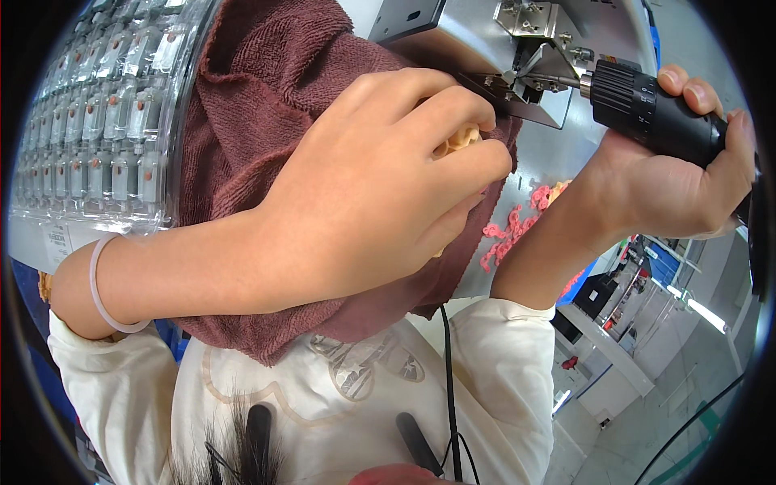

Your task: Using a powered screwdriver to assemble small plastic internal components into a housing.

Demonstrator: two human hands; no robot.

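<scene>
My right hand [663,182] is wrapped around a black electric screwdriver [647,109] lying nearly level, its tip pointing left. The bit reaches into a small metal clamp fixture [540,65] on a bent sheet-metal bracket [449,48]. My left hand [364,178] lies over a brown towel [259,105], fingers curled, just in front of the bracket. A cream, wrinkled piece [459,141] shows between its fingers; whether it is held or worn on a fingertip I cannot tell. The palm side is hidden.
At the left stands a clear plastic tray [174,174] with rows of small grey parts. Small pink rubbery bits [508,234] lie on the metal table, right of the towel. A black cable [449,380] hangs down my front. Workshop equipment fills the right background.
</scene>
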